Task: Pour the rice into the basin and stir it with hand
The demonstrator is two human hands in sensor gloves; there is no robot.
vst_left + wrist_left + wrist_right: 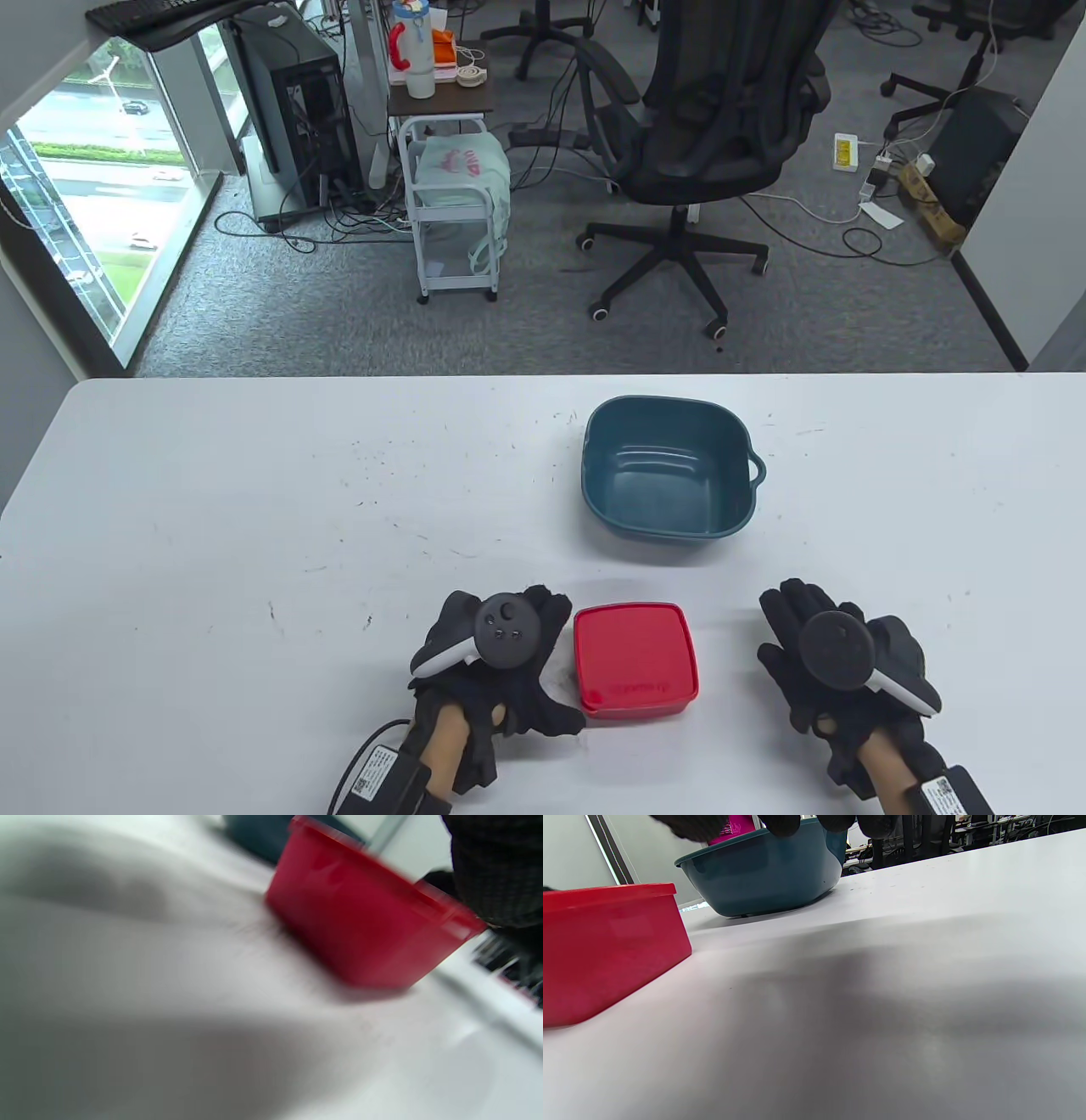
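A red lidded box (635,660) stands near the table's front edge; its lid is on, so its contents are hidden. The box shows blurred in the left wrist view (360,921) and at the left of the right wrist view (606,946). Behind it sits an empty dark teal basin (670,467) (763,870) with a small handle on its right. My left hand (509,654) lies flat on the table just left of the box, fingers spread, thumb close to the box's corner. Flat on the table well right of the box rests my right hand (827,658), holding nothing.
The white table (254,509) stretches wide to the left and right of the objects. Beyond its far edge are an office chair (704,127), a small white cart (454,212) and a computer tower on the carpet.
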